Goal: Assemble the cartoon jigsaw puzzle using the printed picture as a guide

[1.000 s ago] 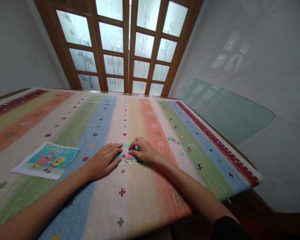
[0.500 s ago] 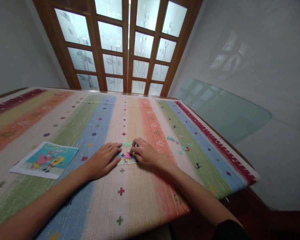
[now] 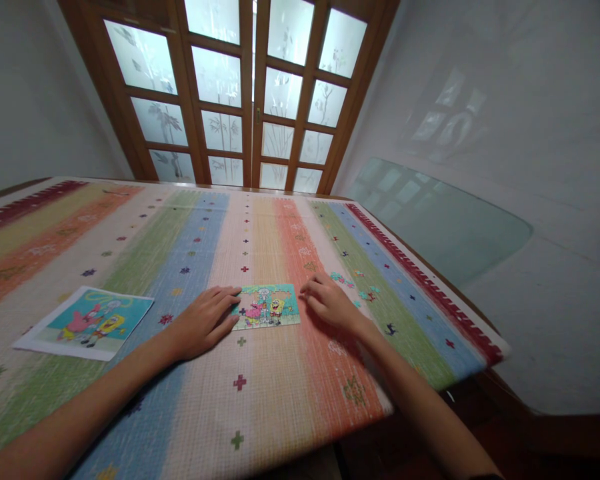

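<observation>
A partly assembled jigsaw puzzle (image 3: 265, 310) with cartoon characters lies flat on the striped tablecloth (image 3: 275, 380); cloth shows through gaps in it. My left hand (image 3: 207, 323) rests palm down, its spread fingertips touching the puzzle's left edge. Just off the right edge is my right hand (image 3: 330, 303), fingers loosely bent and no piece visible in them. Several loose puzzle pieces (image 3: 367, 295), mostly teal with some pink, lie scattered beyond it on the right.
On the left lies a printed picture sheet (image 3: 87, 323) with the same cartoon scene. A wooden door (image 3: 253, 133) with frosted panes stands past the table's far edge. The white wall (image 3: 555, 200) bounds the right, with a pale green panel (image 3: 445, 213) against it.
My right hand has moved right, off the puzzle, uncovering its right half. My left hand stays at the left edge. The view has shifted slightly.
</observation>
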{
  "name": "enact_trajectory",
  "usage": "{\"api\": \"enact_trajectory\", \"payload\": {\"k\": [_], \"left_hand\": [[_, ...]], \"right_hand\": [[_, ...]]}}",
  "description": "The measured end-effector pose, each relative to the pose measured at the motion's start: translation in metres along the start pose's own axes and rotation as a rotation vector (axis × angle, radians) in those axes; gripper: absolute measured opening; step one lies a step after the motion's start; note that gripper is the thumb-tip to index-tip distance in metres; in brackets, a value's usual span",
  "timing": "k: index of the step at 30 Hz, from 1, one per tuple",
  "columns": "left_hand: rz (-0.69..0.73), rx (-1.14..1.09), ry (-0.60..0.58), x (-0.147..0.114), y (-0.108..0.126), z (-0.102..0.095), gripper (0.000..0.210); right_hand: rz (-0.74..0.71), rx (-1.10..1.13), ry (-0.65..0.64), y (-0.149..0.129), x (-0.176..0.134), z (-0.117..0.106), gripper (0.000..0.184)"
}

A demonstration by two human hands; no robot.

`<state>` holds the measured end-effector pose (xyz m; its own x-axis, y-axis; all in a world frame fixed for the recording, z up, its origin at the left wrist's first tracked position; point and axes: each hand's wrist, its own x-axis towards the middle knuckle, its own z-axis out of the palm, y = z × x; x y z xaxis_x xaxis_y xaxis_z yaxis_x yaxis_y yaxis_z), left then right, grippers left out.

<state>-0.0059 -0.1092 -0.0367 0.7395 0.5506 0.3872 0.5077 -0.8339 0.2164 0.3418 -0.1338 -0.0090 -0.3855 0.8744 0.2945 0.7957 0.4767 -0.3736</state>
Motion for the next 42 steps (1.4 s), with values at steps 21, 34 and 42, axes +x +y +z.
{"api": "enact_trajectory", "payload": {"k": [21,34,42], "left_hand": [[-0.003,-0.011,-0.003,0.001,0.001,-0.002,0.026],[-0.009,-0.013,-0.011,0.0,0.001,-0.001,0.027],[-0.02,-0.022,-0.017,0.001,0.001,-0.001,0.027]], "right_hand": [[0.481,-0.119,0.133,0.085,-0.021,-0.04,0.013],[0.439,0.422,0.043,0.051,0.003,-0.043,0.013],[0.33,0.404,-0.104,0.023,0.019,-0.032,0.023]]}}
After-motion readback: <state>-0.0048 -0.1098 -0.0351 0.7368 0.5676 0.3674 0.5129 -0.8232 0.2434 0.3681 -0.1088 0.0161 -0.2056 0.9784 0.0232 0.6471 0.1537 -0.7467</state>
